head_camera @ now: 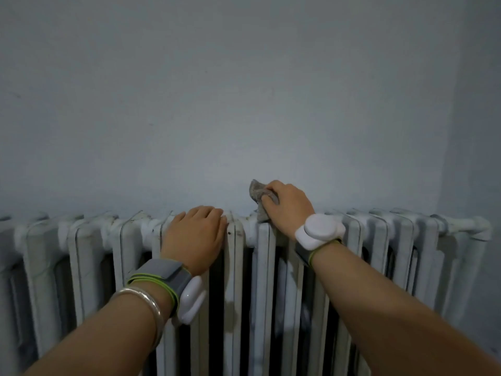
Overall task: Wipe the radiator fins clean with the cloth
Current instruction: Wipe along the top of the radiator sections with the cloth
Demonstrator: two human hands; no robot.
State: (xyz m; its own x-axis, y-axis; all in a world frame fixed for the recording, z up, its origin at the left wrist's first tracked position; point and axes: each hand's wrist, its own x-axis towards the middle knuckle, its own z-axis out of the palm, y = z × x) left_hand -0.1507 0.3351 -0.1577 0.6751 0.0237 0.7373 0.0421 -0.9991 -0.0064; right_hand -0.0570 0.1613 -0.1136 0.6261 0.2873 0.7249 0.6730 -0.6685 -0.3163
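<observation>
Fingers point(269, 191) grip cloth point(256, 191) (apparently on radiator point(264, 256)).

Home room: white cast-iron radiator point(379, 240) against bare painted wall point(217, 104).

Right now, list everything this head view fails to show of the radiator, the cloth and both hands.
Head view only.
Radiator: foot cut off by the lower edge, left end by the left edge; fins partly behind both forearms.
Cloth: mostly bunched under the right hand.
Left hand: fingertips hidden over the radiator's top.
Dirt on the fins: too dim and blurred to judge.
</observation>
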